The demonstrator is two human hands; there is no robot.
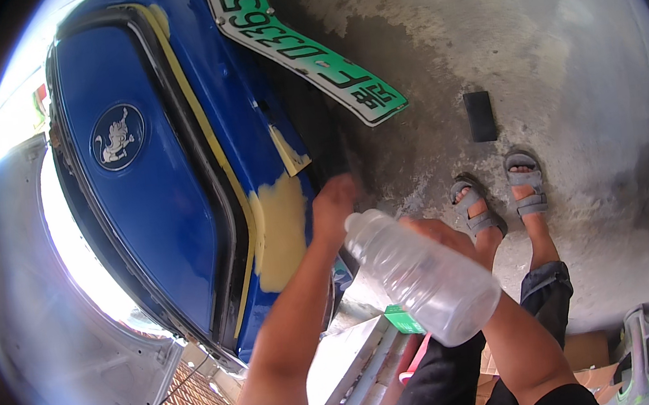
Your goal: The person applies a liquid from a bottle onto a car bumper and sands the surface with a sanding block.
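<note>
A clear, ribbed plastic bottle point(428, 282) is tilted in front of me, its narrow neck pointing up and left. My right hand point(442, 233) is closed on its far side, the fingers partly hidden behind it. Just beyond the neck, my left hand point(335, 205) is beside the lower edge of a blue car bumper point(201, 81); it is smeared by motion, and its fingers cannot be made out. Near that hand the bumper has a smooth yellow-beige filler patch point(276, 235) and a smaller beige patch point(290, 152).
A green and white number plate point(305, 54) hangs bent from the bumper. On the concrete floor point(562, 59) lies a black rectangle point(480, 116), near two sandalled feet point(525, 173). A metal rail point(368, 388) and a green box point(404, 319) are below; a grey plastic part point(647, 354) stands lower right.
</note>
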